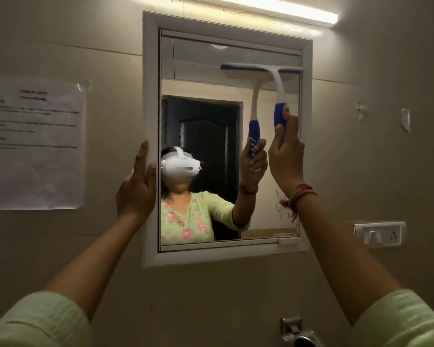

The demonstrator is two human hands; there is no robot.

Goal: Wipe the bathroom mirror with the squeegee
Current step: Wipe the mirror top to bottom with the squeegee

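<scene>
Two pale green sleeves, the left sleeve (35, 321) at 7 o'clock and the right sleeve (406, 319) at 5 o'clock, are seen nearest the camera, with bare forearms raised toward the mirror (198, 71). The squeegee (277, 86) is held by the right hand (286, 159), whose fingers are curled round the blue grip at the handle's lower end. The blade is laid against the glass high in the mirror's right half, at 12 o'clock from that hand. Its long axis runs level, 9 to 3 o'clock, and its right end is touching the white frame (150, 96) at that side. The handle hangs from the blade toward 6 o'clock. The left hand (135, 186) is rested on the frame's left edge with fingers nearly straight and nothing gripped in it; the mirror appears to be steadied by it. The right hand is therefore the nearer to the tool, and a straight pull toward 6 o'clock is judged to be what the stroke calls for. The glass at 9 o'clock of the blade lies outside its span, so a further pass there would likely be needed
</scene>
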